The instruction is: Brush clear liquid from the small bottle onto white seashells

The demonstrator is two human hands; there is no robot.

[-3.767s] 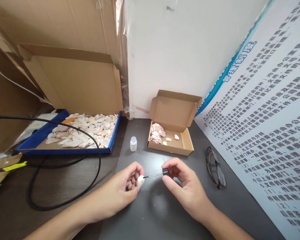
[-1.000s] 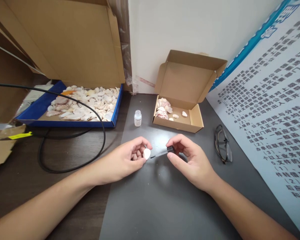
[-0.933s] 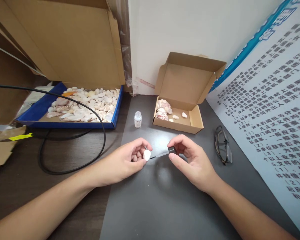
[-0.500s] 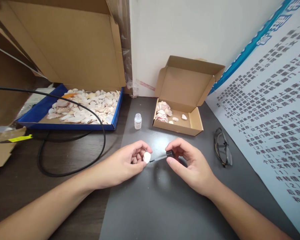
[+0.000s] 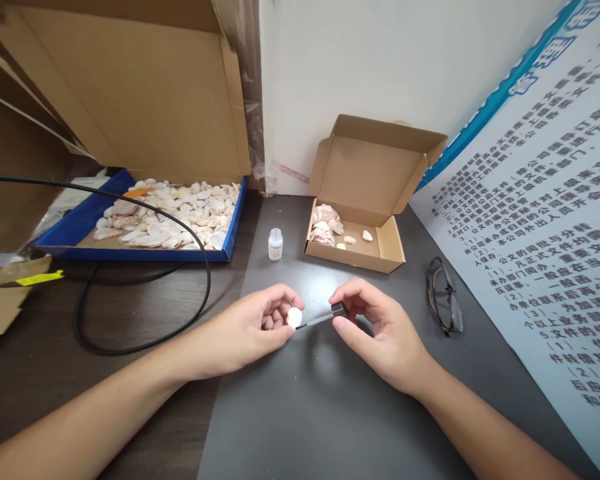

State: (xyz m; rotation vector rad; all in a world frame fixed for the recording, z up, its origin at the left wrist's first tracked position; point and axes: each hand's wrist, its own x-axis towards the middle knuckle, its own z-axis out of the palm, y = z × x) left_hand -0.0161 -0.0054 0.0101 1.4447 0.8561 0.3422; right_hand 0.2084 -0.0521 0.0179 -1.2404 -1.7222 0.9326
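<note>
My left hand [image 5: 253, 327] pinches a small white shell [image 5: 294, 317] between thumb and fingers, just above the dark grey mat [image 5: 320, 400]. My right hand [image 5: 375, 330] grips the black cap of a thin brush [image 5: 325, 317], and the brush tip touches the shell. A small clear bottle [image 5: 275, 244] stands uncapped behind my hands. To its right is a small open cardboard box [image 5: 360, 227] with a few shells in it.
A blue tray [image 5: 130, 230] heaped with several pale shells lies at the back left under a big cardboard flap. A black cable [image 5: 200, 267] loops across the brown table. Folded glasses [image 5: 444, 303] lie at the right, beside a printed poster [image 5: 540, 253].
Both hands have stayed together with brush on shell. The shell has turned a little in my left fingers, and my view has tilted down since the earliest frame.
</note>
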